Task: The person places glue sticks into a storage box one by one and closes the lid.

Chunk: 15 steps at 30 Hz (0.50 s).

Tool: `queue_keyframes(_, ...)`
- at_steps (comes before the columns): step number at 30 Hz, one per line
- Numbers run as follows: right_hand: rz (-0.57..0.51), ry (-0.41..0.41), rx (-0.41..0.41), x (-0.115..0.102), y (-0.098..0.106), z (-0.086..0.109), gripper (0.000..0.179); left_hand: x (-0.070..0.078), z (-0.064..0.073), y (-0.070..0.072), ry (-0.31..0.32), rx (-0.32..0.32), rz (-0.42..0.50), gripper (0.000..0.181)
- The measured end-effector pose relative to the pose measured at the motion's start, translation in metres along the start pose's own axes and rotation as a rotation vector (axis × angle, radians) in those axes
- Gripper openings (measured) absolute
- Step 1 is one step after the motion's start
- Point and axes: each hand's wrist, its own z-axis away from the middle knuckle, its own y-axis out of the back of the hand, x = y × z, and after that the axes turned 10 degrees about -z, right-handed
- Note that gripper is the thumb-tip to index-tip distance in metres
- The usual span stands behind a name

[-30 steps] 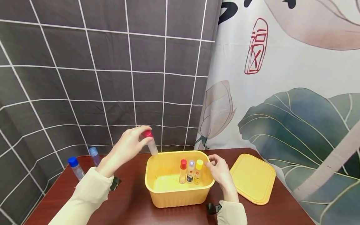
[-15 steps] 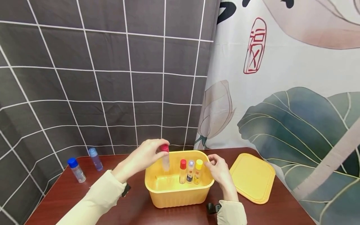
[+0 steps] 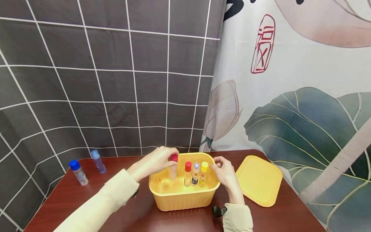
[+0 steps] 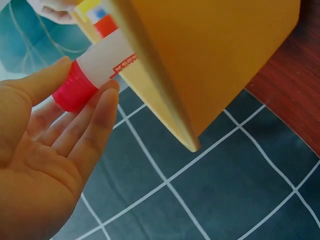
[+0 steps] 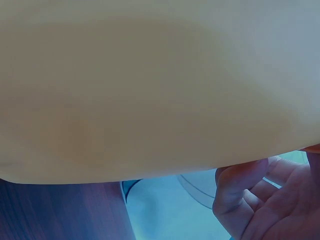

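My left hand (image 3: 156, 162) pinches the red cap of a small, clear-bodied glue bottle (image 3: 173, 172), holding it upright inside the yellow plastic bin (image 3: 182, 202). In the left wrist view, thumb and fingers surround the red cap of this glue bottle (image 4: 102, 62), and the bin wall hides its lower end. To its right, three similar bottles stand in a row in the bin: red-capped (image 3: 187, 174), pale-capped (image 3: 195, 174) and yellow-capped (image 3: 203, 175). My right hand (image 3: 226, 172) grips the bin's right rim between thumb and fingers.
Two blue-capped bottles stand on the table's left: a clear one (image 3: 79, 173) and a bluish-purple one (image 3: 98, 161). A flat yellow lid (image 3: 259, 181) lies right of the bin on the dark red table (image 3: 130, 216). Curtains hang close behind.
My left hand has carried the red-capped bottle from above the bin's left back corner rightward and down into the bin, beside the other three. My right hand has stayed at the rim.
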Motion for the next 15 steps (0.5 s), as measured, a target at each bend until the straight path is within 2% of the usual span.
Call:
queue_keyframes(6,-0.014,-0.013,-0.006,0.000,-0.002,-0.001,0.023,-0.005,-0.006,-0.005,-0.028,-0.057,-0.043,0.024)
queue_keyframes(11,-0.012,-0.014,0.000,-0.001,-0.001,-0.001,0.023,-0.005,-0.012,-0.009,-0.042,-0.146,-0.074,0.027)
queue_keyframes(15,-0.003,-0.018,0.007,-0.001,0.000,-0.001,0.023,-0.001,-0.017,-0.012,-0.051,-0.207,-0.072,0.023)
